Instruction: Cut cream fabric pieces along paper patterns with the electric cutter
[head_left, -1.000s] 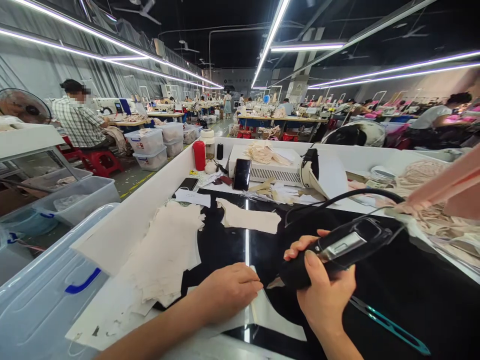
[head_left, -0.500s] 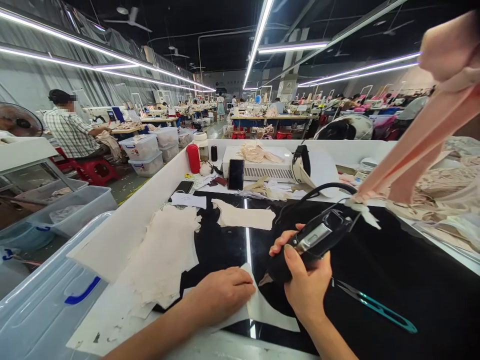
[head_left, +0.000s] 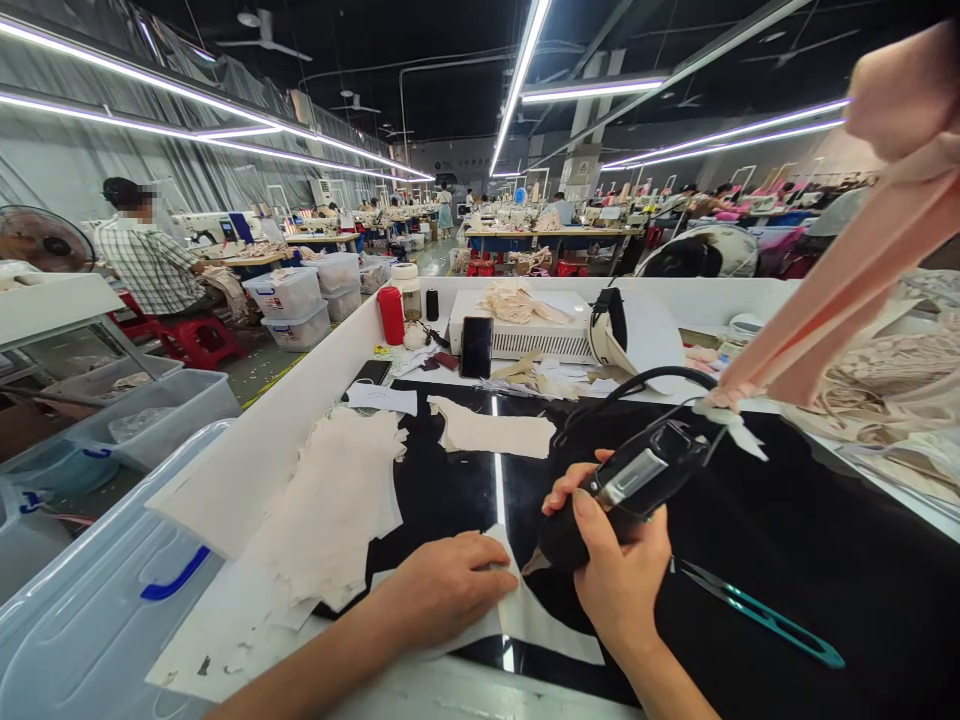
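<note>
My right hand (head_left: 622, 570) is closed around a black corded hand tool (head_left: 637, 480) with a silver plate on its upper side. The tool is tilted above the black work surface (head_left: 750, 500), and its exact kind does not show. My left hand (head_left: 457, 585) lies palm down, fingers resting on a white cut piece of fabric (head_left: 536, 620); its thumb is hidden. The piece curves away toward my right wrist. To the right of that wrist lies a pair of teal-handled thread snips (head_left: 765, 610).
Stacked cream fabric pieces (head_left: 337, 490) lie left, another cream piece (head_left: 495, 433) beyond my hands. Further back stand a phone (head_left: 476, 347), a white box (head_left: 540, 340) and a red container (head_left: 390, 315). A peach cloth strip (head_left: 840, 290) hangs at right. Co-workers sit beyond.
The whole view has shifted slightly to the left. Both hands hold nearly the same place, the left still on the white fabric and the right still around the tool.
</note>
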